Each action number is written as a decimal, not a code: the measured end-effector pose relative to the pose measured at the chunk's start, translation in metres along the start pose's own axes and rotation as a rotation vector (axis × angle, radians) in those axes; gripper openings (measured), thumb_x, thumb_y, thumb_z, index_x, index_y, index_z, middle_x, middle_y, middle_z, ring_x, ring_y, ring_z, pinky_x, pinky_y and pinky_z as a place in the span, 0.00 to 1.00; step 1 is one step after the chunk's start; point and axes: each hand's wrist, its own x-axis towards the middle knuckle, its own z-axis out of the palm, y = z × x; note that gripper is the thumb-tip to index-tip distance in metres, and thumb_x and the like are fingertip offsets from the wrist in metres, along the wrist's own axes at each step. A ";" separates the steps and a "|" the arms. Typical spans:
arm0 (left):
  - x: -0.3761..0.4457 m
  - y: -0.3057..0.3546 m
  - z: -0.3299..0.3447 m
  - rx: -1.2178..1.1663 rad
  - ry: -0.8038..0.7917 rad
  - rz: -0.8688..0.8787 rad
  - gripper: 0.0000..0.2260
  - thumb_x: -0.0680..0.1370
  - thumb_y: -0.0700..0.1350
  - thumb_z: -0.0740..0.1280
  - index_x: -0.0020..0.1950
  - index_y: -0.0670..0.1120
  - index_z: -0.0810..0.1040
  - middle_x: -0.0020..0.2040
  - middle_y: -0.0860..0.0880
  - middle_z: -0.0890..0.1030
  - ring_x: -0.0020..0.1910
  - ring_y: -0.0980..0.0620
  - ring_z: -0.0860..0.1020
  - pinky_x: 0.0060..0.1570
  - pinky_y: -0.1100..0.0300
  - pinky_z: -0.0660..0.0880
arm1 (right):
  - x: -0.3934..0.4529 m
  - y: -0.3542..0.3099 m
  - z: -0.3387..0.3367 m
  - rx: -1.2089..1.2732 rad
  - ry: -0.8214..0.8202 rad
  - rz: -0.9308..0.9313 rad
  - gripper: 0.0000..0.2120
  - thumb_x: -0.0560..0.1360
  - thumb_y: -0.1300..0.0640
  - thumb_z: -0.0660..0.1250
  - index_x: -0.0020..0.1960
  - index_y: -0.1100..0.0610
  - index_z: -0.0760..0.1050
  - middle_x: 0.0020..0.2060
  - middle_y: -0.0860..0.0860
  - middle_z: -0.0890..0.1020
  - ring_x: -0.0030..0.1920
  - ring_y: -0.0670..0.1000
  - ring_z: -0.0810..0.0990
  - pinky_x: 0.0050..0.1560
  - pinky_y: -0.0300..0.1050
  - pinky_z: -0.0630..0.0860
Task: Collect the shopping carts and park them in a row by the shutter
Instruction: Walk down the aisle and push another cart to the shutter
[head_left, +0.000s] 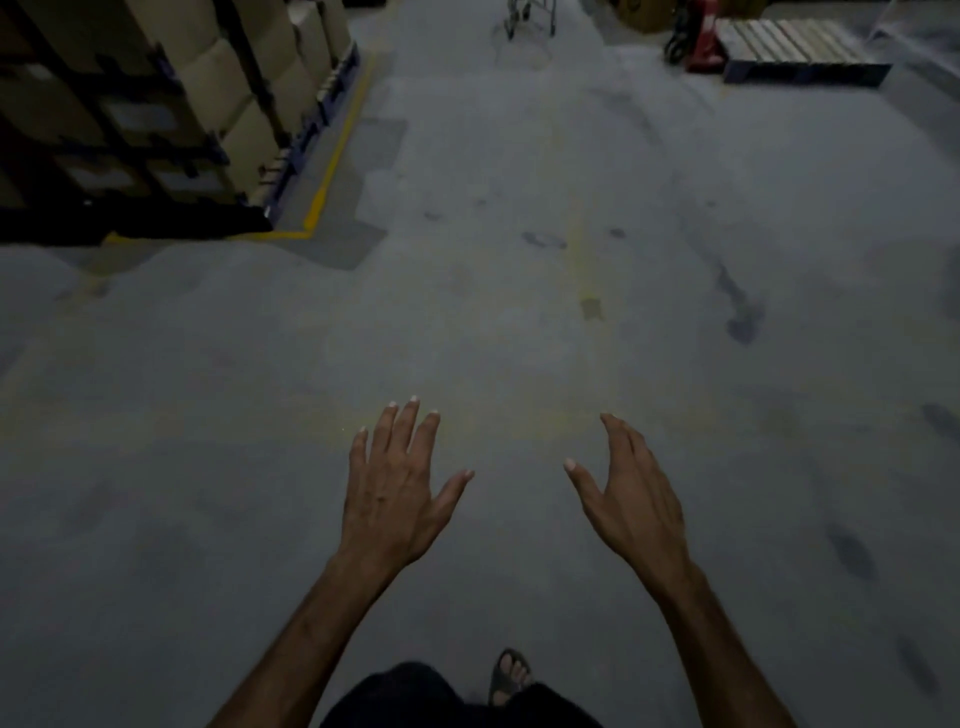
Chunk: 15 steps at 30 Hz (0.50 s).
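Left hand: held out in front at about waist height, fingers straight and spread, thumb out, holding nothing.
Right hand: also held forward, fingers relaxed and slightly bent, thumb apart, holding nothing.
Why the hands are so: both are free and raised, which fits a walk toward the next thing to fetch; nothing is within reach.
Shopping cart: only its lower frame and wheels show at the top edge, far ahead on the grey floor, well apart from the hands. Whether its basket holds anything cannot be told.
Shutter: not in view.
Rack: on the left, stacked with cardboard boxes, edged by a yellow floor line.
Pallet: at upper right, beside a red pallet jack.
Stage: judged as the approach to 1 cart, not yet reached.
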 end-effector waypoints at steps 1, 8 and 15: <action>0.023 0.001 -0.001 -0.010 0.011 -0.012 0.37 0.81 0.71 0.53 0.81 0.47 0.68 0.84 0.44 0.64 0.83 0.41 0.60 0.78 0.35 0.61 | 0.025 -0.002 -0.005 -0.005 0.001 -0.007 0.36 0.83 0.39 0.62 0.85 0.52 0.54 0.83 0.53 0.61 0.81 0.55 0.63 0.77 0.53 0.64; 0.188 -0.019 0.029 -0.055 0.016 -0.036 0.39 0.80 0.72 0.51 0.81 0.47 0.69 0.84 0.44 0.65 0.84 0.42 0.60 0.79 0.36 0.61 | 0.195 -0.016 -0.008 -0.036 0.005 -0.033 0.36 0.83 0.39 0.63 0.85 0.52 0.55 0.82 0.53 0.63 0.81 0.55 0.64 0.77 0.53 0.65; 0.383 -0.060 0.074 -0.113 -0.023 -0.014 0.37 0.81 0.71 0.56 0.81 0.47 0.69 0.83 0.44 0.67 0.82 0.42 0.63 0.77 0.36 0.64 | 0.386 -0.043 0.014 -0.069 -0.059 -0.002 0.36 0.84 0.38 0.62 0.85 0.52 0.54 0.83 0.53 0.62 0.81 0.55 0.64 0.77 0.53 0.65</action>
